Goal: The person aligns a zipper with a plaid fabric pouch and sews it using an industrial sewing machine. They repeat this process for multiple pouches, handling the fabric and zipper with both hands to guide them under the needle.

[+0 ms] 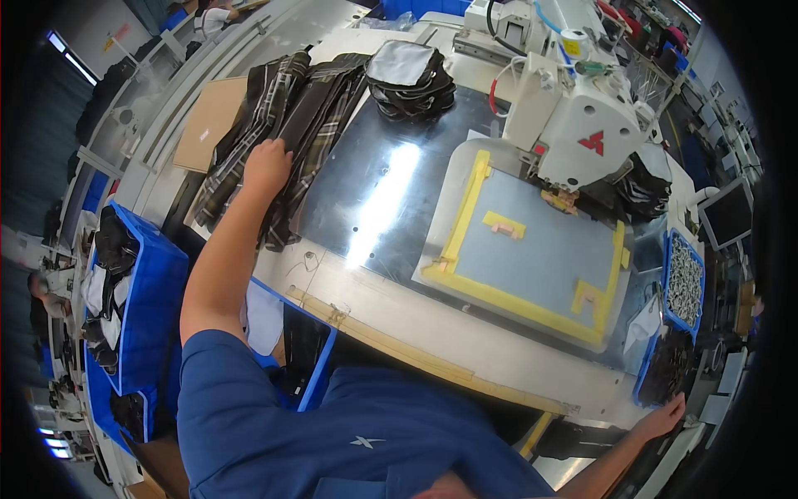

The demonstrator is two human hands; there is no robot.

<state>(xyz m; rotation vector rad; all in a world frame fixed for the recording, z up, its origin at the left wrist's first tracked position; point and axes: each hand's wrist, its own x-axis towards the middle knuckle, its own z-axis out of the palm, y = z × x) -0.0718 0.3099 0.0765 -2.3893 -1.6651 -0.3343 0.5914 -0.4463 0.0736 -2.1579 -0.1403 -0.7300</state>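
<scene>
My left hand (265,169) has its fingers curled on the long dark plaid fabric pieces (319,108) laid at the upper left of the worktable, beside a brown cardboard sheet (202,125). My right hand (667,416) is at the lower right, fingers pressed together, just below a blue tray of dark small items (666,360); what they hold is too small to tell. A blue tray of light metal pieces (682,280) sits above it.
A white sewing machine (586,145) stands over a yellow-taped plate (536,266). Folded black pieces (410,93) lie at the back. Loaded blue bins (154,291) are at the left. A monitor (723,214) stands right. Other people (210,21) work farther away.
</scene>
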